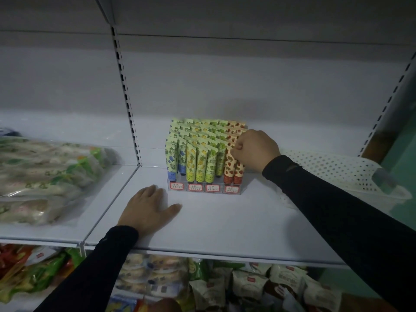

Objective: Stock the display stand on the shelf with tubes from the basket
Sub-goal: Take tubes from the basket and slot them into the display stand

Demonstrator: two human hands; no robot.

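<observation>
A clear acrylic display stand (204,189) with red-framed price labels sits on the white shelf (225,224). It is packed with upright tubes in rows: blue-flower ones on the left, yellow and green fruit ones in the middle, red strawberry ones on the right. My right hand (255,149) pinches the top of a front strawberry tube (229,167) standing in the right column. My left hand (150,207) rests flat on the shelf, in front of and left of the stand. The white perforated basket (337,170) lies on the shelf to the right, partly behind my right arm.
Clear bags of packaged goods (45,174) fill the neighbouring shelf section on the left. A slotted upright (128,102) divides the two sections. Snack packets (247,287) crowd the shelf below. An upper shelf hangs overhead.
</observation>
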